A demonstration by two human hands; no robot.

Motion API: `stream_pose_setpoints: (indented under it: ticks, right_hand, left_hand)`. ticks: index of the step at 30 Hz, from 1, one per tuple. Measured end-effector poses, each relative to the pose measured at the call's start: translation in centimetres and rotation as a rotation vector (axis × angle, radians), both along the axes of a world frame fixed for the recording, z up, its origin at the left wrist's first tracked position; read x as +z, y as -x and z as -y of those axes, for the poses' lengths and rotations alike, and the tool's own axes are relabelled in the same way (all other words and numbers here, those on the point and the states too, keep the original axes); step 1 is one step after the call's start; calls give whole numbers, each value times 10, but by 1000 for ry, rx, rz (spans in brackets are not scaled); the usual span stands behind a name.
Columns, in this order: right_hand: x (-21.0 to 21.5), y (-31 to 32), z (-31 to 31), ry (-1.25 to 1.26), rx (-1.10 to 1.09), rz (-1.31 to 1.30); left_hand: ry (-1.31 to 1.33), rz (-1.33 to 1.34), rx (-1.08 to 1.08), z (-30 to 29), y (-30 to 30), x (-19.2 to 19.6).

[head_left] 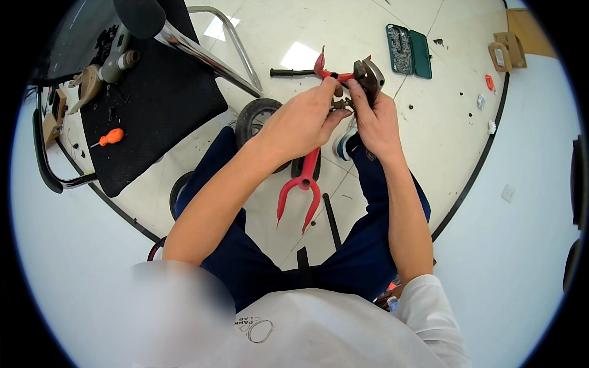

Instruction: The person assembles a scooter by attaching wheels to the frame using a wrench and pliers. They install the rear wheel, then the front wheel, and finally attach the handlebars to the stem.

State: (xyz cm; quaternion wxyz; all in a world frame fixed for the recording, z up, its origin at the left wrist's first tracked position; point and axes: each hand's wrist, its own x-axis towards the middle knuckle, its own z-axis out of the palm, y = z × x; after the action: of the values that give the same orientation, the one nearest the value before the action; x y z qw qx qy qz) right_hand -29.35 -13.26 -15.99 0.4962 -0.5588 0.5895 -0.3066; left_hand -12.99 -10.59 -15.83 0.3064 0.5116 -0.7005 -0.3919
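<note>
My left hand [302, 118] has its fingers closed round a small brass-coloured metal fitting [341, 105], partly hidden by the fingertips. My right hand [377, 126] grips a dark and silver metal tool [369, 80] whose kind I cannot make out. Its thumb presses on the tool, close to the left fingertips. Just beyond both hands lies a red forked metal part [325, 69]. Under my left hand a red metal frame [310, 162] runs toward me and ends in a two-pronged fork. A black-tyred wheel [251, 119] stands beside my left forearm.
At left, a black chair seat [150, 101] bears an orange-handled screwdriver [110, 137] and a drill-like tool [116, 67]. An open green case [421, 59] of small metal pieces lies on the tiled floor. A black bar [331, 221] rests between my legs. Cardboard boxes [509, 52] stand far right.
</note>
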Motion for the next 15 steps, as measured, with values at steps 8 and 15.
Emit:
stream_pose_setpoints:
  ticks: [8,15]
  right_hand:
    - [0,-1,3,-4,-82,-60]
    - [-2,3,-1,101,4,32]
  left_hand:
    - [177,302,-24,-2,10,-5]
    - [-329,-60,-109,-2,2,11]
